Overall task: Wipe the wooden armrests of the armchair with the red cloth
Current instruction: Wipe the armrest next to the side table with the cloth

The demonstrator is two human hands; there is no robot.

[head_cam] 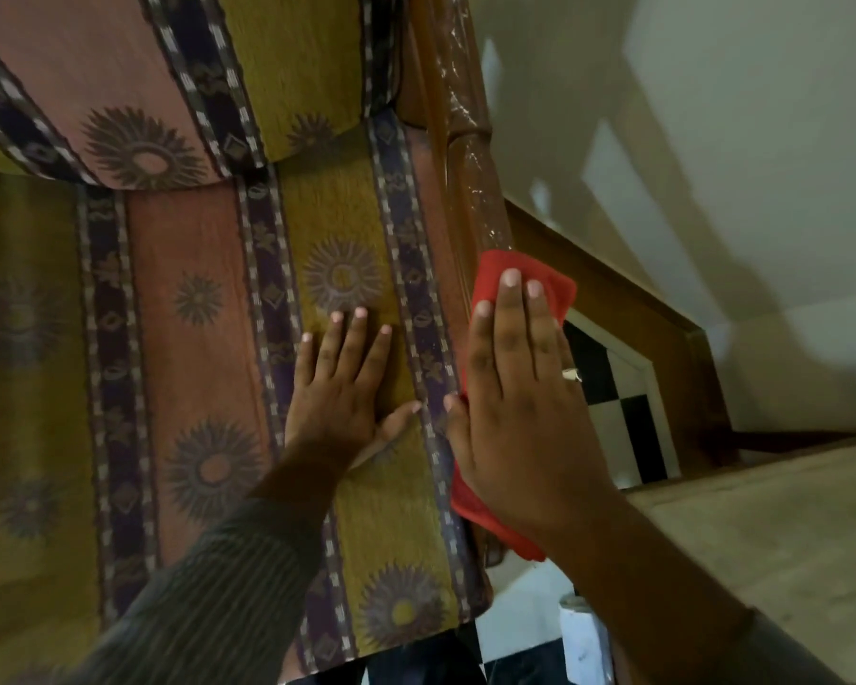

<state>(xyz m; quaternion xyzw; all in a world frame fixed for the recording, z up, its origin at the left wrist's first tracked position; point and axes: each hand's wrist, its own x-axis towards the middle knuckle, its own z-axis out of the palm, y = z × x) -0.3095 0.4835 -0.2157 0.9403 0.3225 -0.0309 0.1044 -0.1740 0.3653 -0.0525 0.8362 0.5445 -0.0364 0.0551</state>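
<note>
Two bare hands work over a striped, sun-patterned armchair, seen from above the seat. At the left, the left hand [347, 383] lies flat and open on the seat cushion [208, 309], fingers spread toward 12 o'clock and holding nothing; it appears only to brace the person. Just to its right, at about 3 o'clock from it, the right hand [520, 388] presses palm-down on the red cloth [539, 274], fingers extended and close together rather than curled, so the cloth is pinned under the palm and not pinched; a ring shows on one finger. The cloth drapes over the wooden armrest [475, 190] on the chair's right side, red fabric showing beyond the fingertips and below the heel of the hand. The armrest's long axis runs from about 6 o'clock up to 12 o'clock, leaning slightly left, and its bare, glossy length lies ahead of the fingertips toward 12 o'clock, with what looks like a clear plastic wrap catching the light. The next stroke probably calls for sliding the cloth along that line, and the right hand is plainly the nearer one. The other armrest is out of view. Further right are a pale wall [712, 140], a wooden skirting board and black-and-white floor tiles [609, 388]. No brand, label or writing can be read anywhere.
</note>
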